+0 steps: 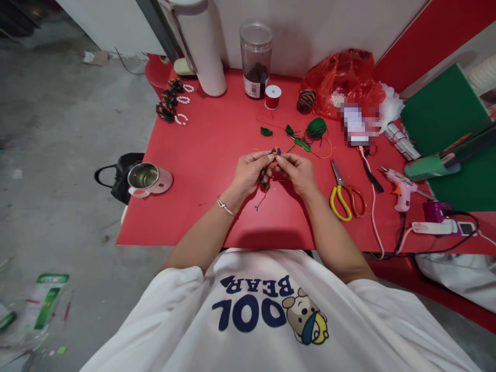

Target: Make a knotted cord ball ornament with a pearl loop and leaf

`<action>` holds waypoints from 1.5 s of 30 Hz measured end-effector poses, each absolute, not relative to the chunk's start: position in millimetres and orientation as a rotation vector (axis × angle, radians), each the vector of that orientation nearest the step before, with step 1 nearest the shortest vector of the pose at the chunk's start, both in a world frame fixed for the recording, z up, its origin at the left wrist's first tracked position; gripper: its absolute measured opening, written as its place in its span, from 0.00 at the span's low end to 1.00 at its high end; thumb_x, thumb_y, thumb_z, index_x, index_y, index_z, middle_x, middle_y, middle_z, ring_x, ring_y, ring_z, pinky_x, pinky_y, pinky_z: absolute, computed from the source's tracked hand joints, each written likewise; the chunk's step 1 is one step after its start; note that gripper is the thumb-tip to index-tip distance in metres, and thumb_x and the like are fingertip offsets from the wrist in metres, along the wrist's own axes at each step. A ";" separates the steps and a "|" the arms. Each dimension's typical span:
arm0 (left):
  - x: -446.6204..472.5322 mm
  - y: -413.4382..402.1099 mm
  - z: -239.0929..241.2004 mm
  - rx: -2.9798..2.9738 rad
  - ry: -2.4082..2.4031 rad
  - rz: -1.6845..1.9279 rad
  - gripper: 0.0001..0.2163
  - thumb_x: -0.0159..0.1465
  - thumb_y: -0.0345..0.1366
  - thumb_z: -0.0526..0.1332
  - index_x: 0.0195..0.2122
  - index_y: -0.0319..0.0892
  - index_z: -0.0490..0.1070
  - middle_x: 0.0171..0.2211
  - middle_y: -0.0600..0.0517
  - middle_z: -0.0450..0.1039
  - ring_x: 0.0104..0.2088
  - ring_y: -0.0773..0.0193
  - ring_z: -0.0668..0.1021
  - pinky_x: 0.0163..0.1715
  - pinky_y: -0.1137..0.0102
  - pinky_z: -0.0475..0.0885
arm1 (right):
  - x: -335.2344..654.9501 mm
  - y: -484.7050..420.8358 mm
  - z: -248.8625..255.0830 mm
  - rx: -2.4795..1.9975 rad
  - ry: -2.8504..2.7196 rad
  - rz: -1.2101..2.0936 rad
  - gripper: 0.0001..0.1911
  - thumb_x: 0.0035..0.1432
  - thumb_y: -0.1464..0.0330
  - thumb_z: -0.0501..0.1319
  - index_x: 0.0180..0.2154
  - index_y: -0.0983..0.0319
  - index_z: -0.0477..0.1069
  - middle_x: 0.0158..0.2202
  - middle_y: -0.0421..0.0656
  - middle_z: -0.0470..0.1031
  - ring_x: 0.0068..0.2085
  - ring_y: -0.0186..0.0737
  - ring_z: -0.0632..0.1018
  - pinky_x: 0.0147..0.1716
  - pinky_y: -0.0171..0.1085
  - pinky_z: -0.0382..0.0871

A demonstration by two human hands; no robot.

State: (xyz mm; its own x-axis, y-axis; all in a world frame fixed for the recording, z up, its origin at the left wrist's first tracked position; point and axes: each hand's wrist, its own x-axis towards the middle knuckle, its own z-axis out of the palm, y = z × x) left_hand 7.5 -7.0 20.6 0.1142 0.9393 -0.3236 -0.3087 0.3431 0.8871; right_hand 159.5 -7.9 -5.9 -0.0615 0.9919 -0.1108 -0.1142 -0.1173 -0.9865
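My left hand (251,173) and my right hand (297,170) meet over the red table, both pinching a small multicoloured crochet piece (265,174). Its strip hangs below the fingertips of my left hand, with a loose yarn tail trailing toward me. Just beyond my hands lie a green-handled crochet hook (302,144), a green yarn ball (316,127) and a small green crocheted leaf (266,132). A second small green piece (290,129) rests near the hook. Scissors (341,194) with yellow and orange handles lie to the right of my right hand.
At the table's (201,206) left stand a mug (157,180) and several crocheted pieces with white bead loops (166,109). Behind are a white flask (207,51), a clear jar (256,62), a red spool (273,97) and a red bag (337,77). A pink glue gun (403,191) with cables lies right.
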 end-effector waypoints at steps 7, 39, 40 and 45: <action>8.8 -9.1 17.5 0.859 1.054 1.050 0.10 0.66 0.39 0.71 0.31 0.39 0.78 0.21 0.55 0.74 0.15 0.74 0.69 0.13 0.76 0.62 | 156.2 -7.7 -13.1 -1.119 -1.112 1.292 0.27 0.48 0.43 0.76 0.33 0.59 0.78 0.28 0.37 0.78 0.29 0.33 0.77 0.32 0.34 0.75; 8.3 -6.6 16.8 0.784 1.135 1.077 0.18 0.61 0.42 0.74 0.24 0.43 0.68 0.14 0.60 0.60 0.13 0.76 0.59 0.14 0.75 0.51 | 169.6 -10.9 -21.6 -1.280 -1.956 0.099 0.17 0.76 0.58 0.57 0.48 0.58 0.83 0.35 0.48 0.83 0.37 0.45 0.80 0.43 0.45 0.74; 7.7 -6.2 16.6 0.782 1.130 1.083 0.17 0.62 0.41 0.73 0.23 0.43 0.68 0.14 0.60 0.60 0.13 0.76 0.58 0.14 0.75 0.51 | 168.3 -11.6 -20.7 -1.274 -1.933 0.125 0.17 0.75 0.58 0.58 0.48 0.57 0.83 0.35 0.48 0.83 0.38 0.45 0.80 0.44 0.45 0.75; 5.8 -5.0 18.7 0.761 1.118 1.122 0.13 0.61 0.36 0.71 0.24 0.43 0.68 0.14 0.62 0.59 0.13 0.76 0.59 0.15 0.75 0.54 | 159.1 -15.9 -16.1 -1.253 -1.566 0.664 0.18 0.69 0.53 0.64 0.52 0.56 0.82 0.33 0.42 0.82 0.34 0.40 0.80 0.39 0.41 0.78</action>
State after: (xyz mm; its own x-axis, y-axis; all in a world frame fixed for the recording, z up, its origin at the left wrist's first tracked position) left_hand 5.8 -5.0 18.7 0.0371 0.9540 -0.2976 -0.3010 0.2946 0.9070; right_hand 159.1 -15.9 -16.1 0.0173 0.9357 0.3523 0.3971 0.3170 -0.8613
